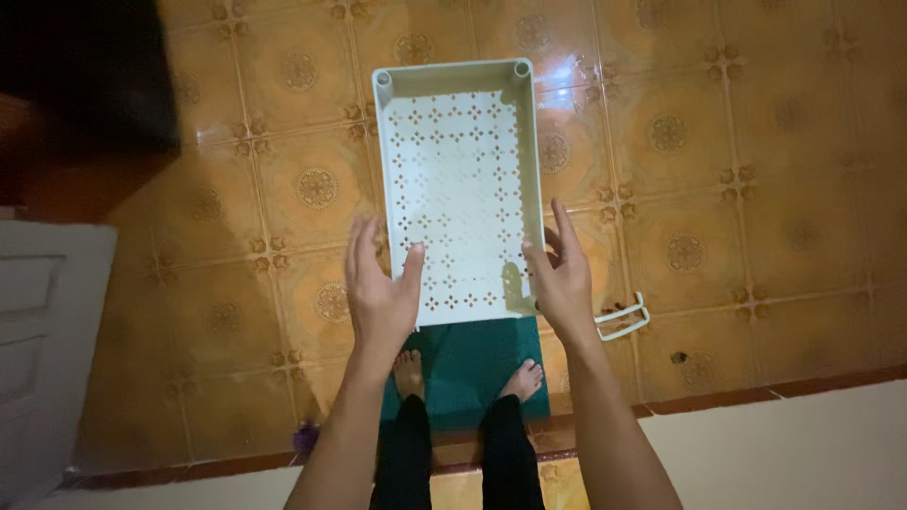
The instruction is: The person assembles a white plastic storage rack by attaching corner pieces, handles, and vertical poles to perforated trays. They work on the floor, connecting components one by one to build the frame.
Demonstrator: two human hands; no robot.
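A white plastic tray (460, 80) with a perforated bottom and raised rim is held out in front of me, long side pointing away. My left hand (380, 283) grips its near left edge, thumb on top of the perforated bottom. My right hand (563, 274) grips the near right edge the same way, thumb inside the rim. Both hands hold the tray in the air above the floor. Round sockets show at the tray's two far corners.
Below is an orange patterned tile floor (718, 189). My bare feet (408, 370) stand on a green mat (468, 364). A small white plastic piece (624, 319) lies on the tiles to the right. A pale cabinet (42, 321) stands at left.
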